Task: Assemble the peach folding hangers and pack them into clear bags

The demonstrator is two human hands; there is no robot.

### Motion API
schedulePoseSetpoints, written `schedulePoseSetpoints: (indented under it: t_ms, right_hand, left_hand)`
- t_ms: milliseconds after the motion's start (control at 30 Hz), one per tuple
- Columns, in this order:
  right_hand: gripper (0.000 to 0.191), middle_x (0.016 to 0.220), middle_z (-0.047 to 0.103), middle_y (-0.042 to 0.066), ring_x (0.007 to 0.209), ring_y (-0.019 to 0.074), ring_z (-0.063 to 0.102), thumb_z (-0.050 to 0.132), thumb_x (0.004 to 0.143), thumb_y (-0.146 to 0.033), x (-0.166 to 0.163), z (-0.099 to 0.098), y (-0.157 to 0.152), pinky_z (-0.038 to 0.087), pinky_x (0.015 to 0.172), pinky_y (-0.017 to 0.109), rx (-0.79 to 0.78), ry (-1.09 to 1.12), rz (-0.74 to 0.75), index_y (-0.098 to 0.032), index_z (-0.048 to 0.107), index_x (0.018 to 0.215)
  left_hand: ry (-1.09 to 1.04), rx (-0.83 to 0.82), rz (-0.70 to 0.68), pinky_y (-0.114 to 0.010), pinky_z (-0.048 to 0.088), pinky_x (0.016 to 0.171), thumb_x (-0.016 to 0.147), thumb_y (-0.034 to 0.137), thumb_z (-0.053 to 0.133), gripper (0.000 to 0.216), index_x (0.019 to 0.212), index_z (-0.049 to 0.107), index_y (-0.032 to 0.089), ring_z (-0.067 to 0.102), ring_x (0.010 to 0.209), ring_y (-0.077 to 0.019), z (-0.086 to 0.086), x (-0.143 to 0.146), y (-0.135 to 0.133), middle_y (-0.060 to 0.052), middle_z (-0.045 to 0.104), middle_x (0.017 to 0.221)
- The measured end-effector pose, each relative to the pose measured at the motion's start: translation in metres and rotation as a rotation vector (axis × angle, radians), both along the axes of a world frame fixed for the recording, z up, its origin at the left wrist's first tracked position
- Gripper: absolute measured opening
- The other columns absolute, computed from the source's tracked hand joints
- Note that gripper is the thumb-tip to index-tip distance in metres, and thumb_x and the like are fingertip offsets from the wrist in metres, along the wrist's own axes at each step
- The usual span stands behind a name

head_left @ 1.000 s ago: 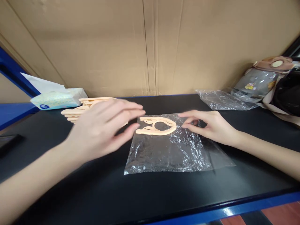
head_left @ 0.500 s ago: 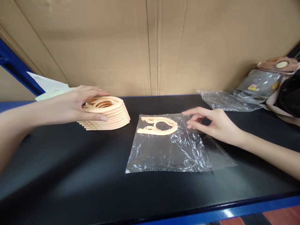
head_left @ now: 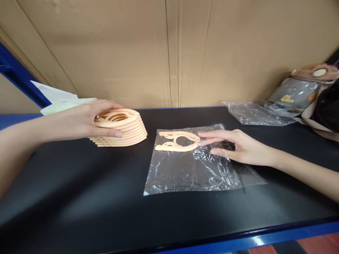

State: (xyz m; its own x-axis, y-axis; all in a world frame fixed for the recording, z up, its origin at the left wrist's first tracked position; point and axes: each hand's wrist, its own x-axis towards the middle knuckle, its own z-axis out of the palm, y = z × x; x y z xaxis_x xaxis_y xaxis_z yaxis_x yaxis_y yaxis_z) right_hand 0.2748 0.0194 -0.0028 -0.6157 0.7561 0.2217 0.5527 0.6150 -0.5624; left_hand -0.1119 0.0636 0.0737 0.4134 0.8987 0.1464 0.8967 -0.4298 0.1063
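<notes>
My left hand [head_left: 88, 121] grips a neat stack of cream folding hangers [head_left: 129, 128], its thumb along the near side and its fingers over the far side. Right of the stack, a clear plastic bag [head_left: 182, 176] lies flat on the black surface. One cream folding hanger [head_left: 177, 148] lies at the bag's upper left part; whether it is inside or on top I cannot tell. My right hand [head_left: 238, 146] is open, with its fingers stretched toward the hanger's rounded end and the thumb apart, over the bag's right part. The fingertips touch or nearly touch that end.
Behind stands a brown cardboard wall [head_left: 132, 53]. A second clear plastic bag [head_left: 256, 113] lies at the back right, beside a clear bottle [head_left: 291, 95] with a brown top. Pale papers [head_left: 60, 100] lie behind my left hand. A blue edge [head_left: 254, 240] runs along the front.
My right hand has moved left and its fingers have straightened toward the hanger's rounded end. The plastic bag has shifted slightly. My left hand stays on the stack.
</notes>
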Motion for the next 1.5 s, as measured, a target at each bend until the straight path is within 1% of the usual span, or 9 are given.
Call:
schedulePoseSetpoints:
  t_ms: [167,300,533,733,900,1167,1233,1367,1500]
  right_hand:
    - [0.052,0.122,0.07,0.006,0.063,0.0136,0.066,0.059,0.09,-0.036,0.0,0.0,0.002,0.05,0.052,0.026,0.006,0.001,0.018,-0.028,0.05,0.14]
    - [0.05,0.123,0.069,0.006,0.075,0.0164,0.069,0.06,0.09,-0.036,0.0,0.002,0.002,0.053,0.058,0.027,0.016,-0.009,0.016,-0.027,0.053,0.138]
    - [0.047,0.127,0.067,0.004,0.091,0.0192,0.069,0.058,0.091,-0.038,0.0,0.001,0.003,0.056,0.072,0.031,0.005,-0.029,0.003,-0.025,0.055,0.136]
    - [0.037,0.13,0.065,0.003,0.096,0.0175,0.067,0.057,0.092,-0.035,0.0,0.001,0.002,0.054,0.076,0.03,0.012,-0.018,0.025,-0.024,0.061,0.127]
    - [0.043,0.125,0.068,0.003,0.089,0.0162,0.066,0.06,0.09,-0.037,0.001,-0.001,0.003,0.053,0.074,0.03,0.014,0.002,0.031,-0.024,0.057,0.132]
    - [0.046,0.125,0.068,0.002,0.092,0.0157,0.066,0.063,0.089,-0.035,0.002,0.001,0.004,0.053,0.076,0.03,0.024,0.009,0.048,-0.025,0.055,0.133]
    - [0.047,0.123,0.069,0.002,0.094,0.0159,0.067,0.061,0.089,-0.031,0.002,0.0,0.003,0.053,0.077,0.03,0.016,0.029,0.057,-0.026,0.052,0.135]
    - [0.039,0.098,0.075,0.001,0.082,0.0144,0.069,0.053,0.09,-0.02,0.002,-0.001,0.002,0.053,0.073,0.029,0.075,0.104,-0.071,-0.021,0.055,0.129]
    - [0.026,0.072,0.07,-0.002,0.06,0.0122,0.062,0.054,0.09,-0.022,-0.003,0.007,-0.008,0.048,0.062,0.027,0.27,0.161,-0.323,-0.019,0.064,0.114]
  left_hand:
    - [-0.013,-0.057,0.021,-0.033,0.042,0.087,0.078,0.064,0.061,0.063,0.125,0.056,0.023,0.058,0.104,-0.0255,0.001,0.0,0.0,-0.002,0.061,0.124]
    - [-0.047,-0.082,0.056,-0.031,0.041,0.084,0.077,0.06,0.061,0.063,0.125,0.055,0.021,0.058,0.104,-0.0258,0.001,-0.001,0.0,-0.004,0.061,0.125]
    - [-0.019,-0.011,0.052,-0.028,0.044,0.073,0.077,0.062,0.063,0.062,0.124,0.056,0.022,0.062,0.093,-0.0233,-0.003,-0.008,0.006,-0.002,0.066,0.111]
    - [0.005,0.051,0.041,-0.024,0.048,0.063,0.073,0.075,0.06,0.074,0.126,0.056,0.023,0.066,0.084,-0.0195,-0.006,-0.013,0.009,-0.001,0.068,0.107]
    - [0.012,0.063,0.068,-0.024,0.05,0.058,0.061,0.088,0.056,0.093,0.127,0.056,0.023,0.066,0.077,-0.0189,-0.007,-0.016,0.012,-0.002,0.07,0.102]
    - [-0.043,-0.005,0.191,-0.028,0.05,0.062,0.05,0.088,0.061,0.101,0.129,0.053,0.026,0.066,0.076,-0.0206,0.0,-0.009,0.007,-0.001,0.071,0.102]
    - [-0.062,0.093,0.149,-0.032,0.051,0.067,0.047,0.092,0.057,0.107,0.128,0.054,0.022,0.065,0.081,-0.022,0.001,-0.003,0.004,-0.005,0.069,0.107]
    - [-0.098,0.427,-0.145,-0.044,0.046,0.093,0.055,0.094,0.047,0.107,0.122,0.056,0.011,0.056,0.114,-0.0318,-0.005,0.02,-0.009,-0.013,0.062,0.119]
    - [0.04,0.651,-0.239,-0.047,0.042,0.097,0.072,0.085,0.049,0.089,0.115,0.056,0.007,0.056,0.108,-0.0331,-0.021,0.056,-0.038,-0.014,0.063,0.105]
